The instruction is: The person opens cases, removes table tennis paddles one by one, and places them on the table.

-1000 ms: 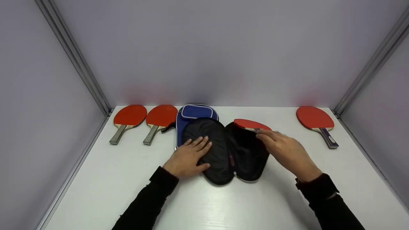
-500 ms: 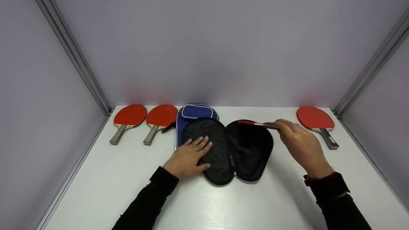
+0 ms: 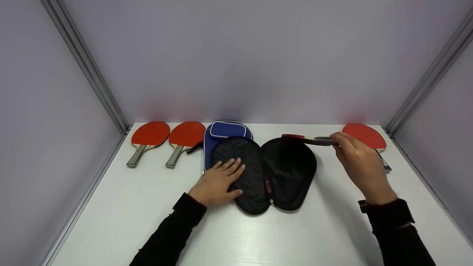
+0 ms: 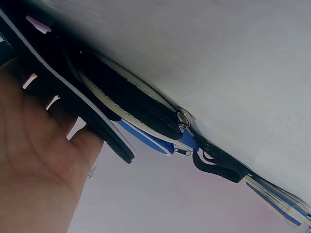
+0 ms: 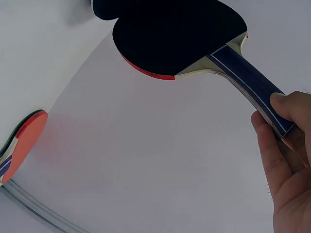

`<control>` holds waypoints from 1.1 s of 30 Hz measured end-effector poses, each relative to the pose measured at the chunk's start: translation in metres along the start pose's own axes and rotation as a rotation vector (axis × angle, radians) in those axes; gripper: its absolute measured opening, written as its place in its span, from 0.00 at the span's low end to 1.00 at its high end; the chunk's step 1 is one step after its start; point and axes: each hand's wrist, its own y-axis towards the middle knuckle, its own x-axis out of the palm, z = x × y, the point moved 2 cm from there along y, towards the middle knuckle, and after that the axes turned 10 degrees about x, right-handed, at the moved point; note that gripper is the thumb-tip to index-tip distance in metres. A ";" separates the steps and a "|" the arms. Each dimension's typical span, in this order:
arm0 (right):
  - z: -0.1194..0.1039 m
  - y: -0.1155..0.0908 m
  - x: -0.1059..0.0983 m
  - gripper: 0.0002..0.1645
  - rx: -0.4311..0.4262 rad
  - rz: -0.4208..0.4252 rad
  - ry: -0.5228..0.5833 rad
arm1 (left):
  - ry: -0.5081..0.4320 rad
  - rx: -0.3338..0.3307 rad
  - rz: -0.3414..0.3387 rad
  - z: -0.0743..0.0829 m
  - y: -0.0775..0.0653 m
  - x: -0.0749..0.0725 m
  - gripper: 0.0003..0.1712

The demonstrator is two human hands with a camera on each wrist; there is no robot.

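With its fingers spread, my left hand (image 3: 218,184) rests on the black left flap (image 3: 255,197) of an unzipped paddle case. The case's other half (image 3: 292,184) lies folded out to the right, its black lining facing up. My right hand (image 3: 364,168) pinches the end of a table tennis paddle's handle (image 3: 325,140), holding the paddle nearly edge-on over the far right rim of the case. In the right wrist view, the paddle's black face (image 5: 180,39) shows, and thumb and fingers grip its blue handle (image 5: 248,82). The left wrist view shows the flap's zipper edge (image 4: 82,102) by my left fingers.
Two red paddles (image 3: 150,133) lie at the back left of the white table (image 3: 118,210). Beside them is a blue case (image 3: 228,129) with a black strap (image 3: 196,147), partly under the open one. Another red paddle (image 3: 364,135) lies at the back right, its handle partly hidden behind my right hand.
My right hand has moved right, carrying the paddle away from the middle of the case, and the paddle has tipped from showing its red face to nearly edge-on. The left hand has stayed put.
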 end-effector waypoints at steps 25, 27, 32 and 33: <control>0.040 -0.003 -0.002 0.20 0.162 -0.038 -0.021 | 0.017 0.004 0.000 -0.001 0.000 0.002 0.49; 0.042 -0.004 0.000 0.20 0.161 -0.047 -0.023 | 0.017 0.007 0.002 -0.001 0.000 0.002 0.49; 0.046 -0.006 0.002 0.20 0.170 -0.100 -0.025 | 0.014 0.014 0.008 -0.001 0.000 0.001 0.48; 0.047 -0.006 0.002 0.20 0.176 -0.116 -0.022 | 0.013 0.014 0.006 -0.001 0.000 0.001 0.48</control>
